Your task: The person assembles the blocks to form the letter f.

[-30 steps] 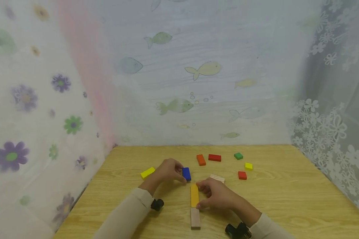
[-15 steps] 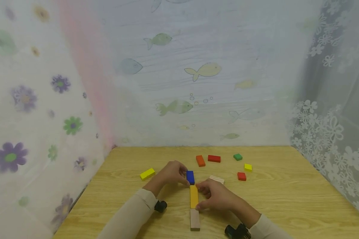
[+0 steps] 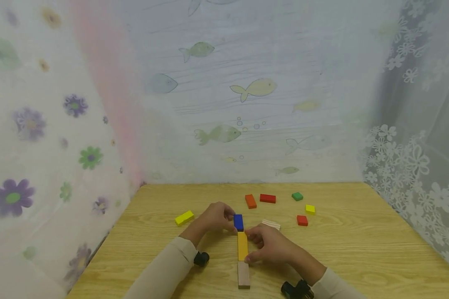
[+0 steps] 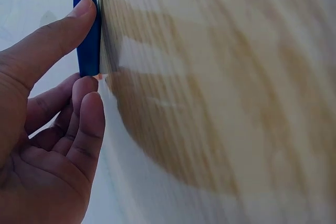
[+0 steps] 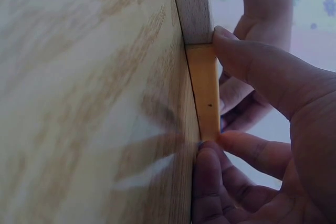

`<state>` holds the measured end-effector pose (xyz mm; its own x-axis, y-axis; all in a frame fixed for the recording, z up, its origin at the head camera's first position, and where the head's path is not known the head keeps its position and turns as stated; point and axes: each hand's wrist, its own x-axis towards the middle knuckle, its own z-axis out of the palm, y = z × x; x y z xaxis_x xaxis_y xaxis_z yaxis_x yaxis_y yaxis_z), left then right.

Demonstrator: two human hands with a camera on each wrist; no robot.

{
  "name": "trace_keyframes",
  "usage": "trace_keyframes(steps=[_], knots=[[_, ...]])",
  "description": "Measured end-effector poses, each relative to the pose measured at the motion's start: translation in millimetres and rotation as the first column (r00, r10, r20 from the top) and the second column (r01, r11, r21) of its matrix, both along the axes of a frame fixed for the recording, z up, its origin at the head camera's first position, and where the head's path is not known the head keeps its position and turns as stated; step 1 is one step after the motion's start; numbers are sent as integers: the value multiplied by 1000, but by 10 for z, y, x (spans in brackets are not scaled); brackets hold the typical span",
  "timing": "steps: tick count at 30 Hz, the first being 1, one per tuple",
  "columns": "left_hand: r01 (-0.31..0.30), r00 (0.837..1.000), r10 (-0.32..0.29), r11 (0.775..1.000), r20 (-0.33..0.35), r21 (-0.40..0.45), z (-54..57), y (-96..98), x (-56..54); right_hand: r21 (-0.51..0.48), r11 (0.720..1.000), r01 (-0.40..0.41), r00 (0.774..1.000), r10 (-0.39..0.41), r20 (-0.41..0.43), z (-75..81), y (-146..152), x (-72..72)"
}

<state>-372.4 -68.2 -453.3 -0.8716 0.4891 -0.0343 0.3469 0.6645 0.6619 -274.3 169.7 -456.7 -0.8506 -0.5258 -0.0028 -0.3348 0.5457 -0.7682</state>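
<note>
A blue block [image 3: 238, 223] lies at the far end of a yellow-orange block [image 3: 242, 246], whose near end meets a plain wooden block [image 3: 243, 275]; the three form one line. My left hand [image 3: 216, 218] pinches the blue block lengthwise. In the left wrist view its thumb is on the blue block [image 4: 89, 45] near the joint, and its fingertips are at the far end. My right hand [image 3: 271, 245] grips the yellow-orange block from the right, thumb by the wooden block's joint and fingers at the opposite end, as the right wrist view shows.
Behind the right hand lies a striped wooden block [image 3: 271, 224]. Farther back are an orange block [image 3: 250, 201], a dark red one [image 3: 267, 198], a green one [image 3: 297, 196], a small yellow one [image 3: 310, 209] and a red one [image 3: 302, 220]. A yellow block [image 3: 184, 218] sits left.
The left hand has brought the blue block rightward and a little nearer, straightening it against the yellow-orange block's far end. My right hand has stayed in place.
</note>
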Motion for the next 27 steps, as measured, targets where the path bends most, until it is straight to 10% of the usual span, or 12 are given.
trace_keyframes(steps=[14, 27], knots=[[58, 981, -81, 989, 178, 135, -14, -93, 7, -1, 1000, 6, 1000, -6, 24, -20, -4, -15], [10, 989, -32, 988, 142, 155, -81, -39, 28, -4, 1000, -1, 1000, 1, -3, -23, 3, -18]])
